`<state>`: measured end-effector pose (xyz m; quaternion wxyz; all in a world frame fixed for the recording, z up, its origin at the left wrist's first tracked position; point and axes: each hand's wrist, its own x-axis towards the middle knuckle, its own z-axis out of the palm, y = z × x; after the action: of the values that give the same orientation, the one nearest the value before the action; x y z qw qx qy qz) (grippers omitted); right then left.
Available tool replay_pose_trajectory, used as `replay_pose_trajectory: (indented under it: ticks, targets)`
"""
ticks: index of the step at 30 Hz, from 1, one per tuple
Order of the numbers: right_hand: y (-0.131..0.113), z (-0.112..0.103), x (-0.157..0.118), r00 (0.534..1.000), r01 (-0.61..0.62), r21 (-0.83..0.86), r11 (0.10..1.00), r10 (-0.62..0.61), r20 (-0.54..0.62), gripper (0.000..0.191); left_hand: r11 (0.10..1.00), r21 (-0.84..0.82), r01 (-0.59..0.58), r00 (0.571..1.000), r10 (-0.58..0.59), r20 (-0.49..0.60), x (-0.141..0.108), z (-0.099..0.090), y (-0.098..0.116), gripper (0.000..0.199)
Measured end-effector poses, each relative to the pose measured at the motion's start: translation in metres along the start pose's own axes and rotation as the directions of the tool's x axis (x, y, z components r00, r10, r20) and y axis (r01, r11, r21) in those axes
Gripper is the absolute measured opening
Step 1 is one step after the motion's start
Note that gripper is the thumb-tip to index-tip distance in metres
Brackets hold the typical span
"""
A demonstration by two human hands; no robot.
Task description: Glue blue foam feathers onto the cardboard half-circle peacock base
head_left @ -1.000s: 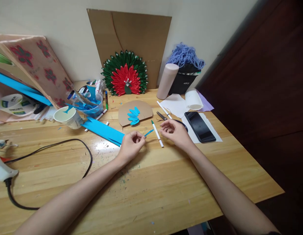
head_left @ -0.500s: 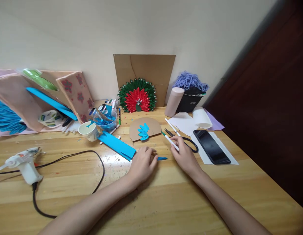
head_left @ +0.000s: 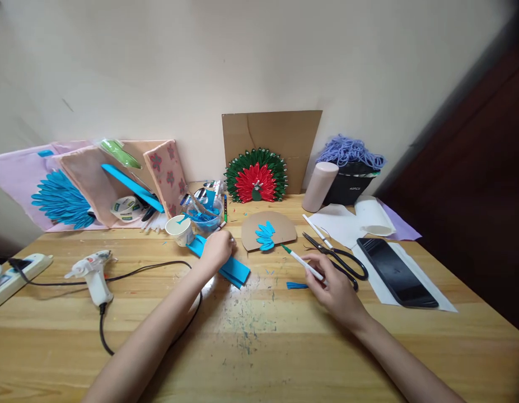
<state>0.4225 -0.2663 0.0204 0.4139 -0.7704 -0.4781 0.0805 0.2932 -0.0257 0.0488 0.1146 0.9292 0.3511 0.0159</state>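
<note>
My right hand (head_left: 332, 288) holds a white marker (head_left: 306, 265) with a green tip, pointing up and left toward a rounded cardboard piece (head_left: 280, 226). Blue petals (head_left: 265, 235) fan out on that cardboard. My left hand (head_left: 218, 250) is closed over a folded blue strip (head_left: 235, 271); a small white bit shows at its fingers, too hidden to name. Black-handled scissors (head_left: 341, 260) lie just beyond my right hand. Near its fingertips rests a bundle of thin blue strips (head_left: 296, 285).
A white glue gun (head_left: 93, 274) and its cord lie left, by a power strip (head_left: 19, 277). A paper cup (head_left: 179, 229) and a tub (head_left: 206, 215) stand behind the left hand. A red-green peacock (head_left: 256, 178) leans on cardboard. At right lies a phone (head_left: 397, 274).
My left hand has left the thin blue strips and moved left and away onto the folded strip. My right hand still holds the marker. The view has shifted left.
</note>
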Motion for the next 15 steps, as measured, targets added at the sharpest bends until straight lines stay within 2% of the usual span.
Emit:
replay_pose_trajectory:
  ticks: [3, 5, 7, 9, 13, 15]
  targets:
    - [-0.002, 0.001, 0.000, 0.999, 0.009, 0.011, 1.000, -0.010, 0.041, 0.018, 0.957, -0.214, -0.198, 0.980, 0.195, -0.032, -0.005, -0.001, 0.015, 0.024]
    - [-0.004, 0.002, -0.001, 0.999, 0.004, 0.019, 1.000, -0.004, 0.039, 0.019, 0.856, -0.394, -0.334, 0.939, 0.341, -0.054, -0.010, 0.001, 0.024, 0.025]
    - [-0.005, 0.001, -0.001, 0.999, -0.001, 0.043, 0.999, -0.001, 0.033, 0.019, 0.770, -0.491, -0.408, 0.898, 0.435, -0.064, -0.015, 0.003, 0.032, 0.025]
    - [-0.005, 0.000, -0.001, 0.999, 0.006, 0.068, 0.998, -0.008, 0.033, 0.019, 0.741, -0.514, -0.432, 0.881, 0.469, -0.063, -0.019, 0.005, 0.038, 0.023]
    - [-0.005, 0.000, -0.002, 0.997, 0.037, 0.072, 0.997, -0.041, 0.061, 0.020, 0.753, -0.492, -0.437, 0.877, 0.477, -0.047, -0.024, 0.003, 0.046, 0.021]
    - [-0.004, 0.000, -0.003, 0.995, 0.060, 0.061, 0.996, -0.065, 0.076, 0.020, 0.763, -0.445, -0.469, 0.862, 0.505, -0.044, -0.025, 0.000, 0.047, 0.019]
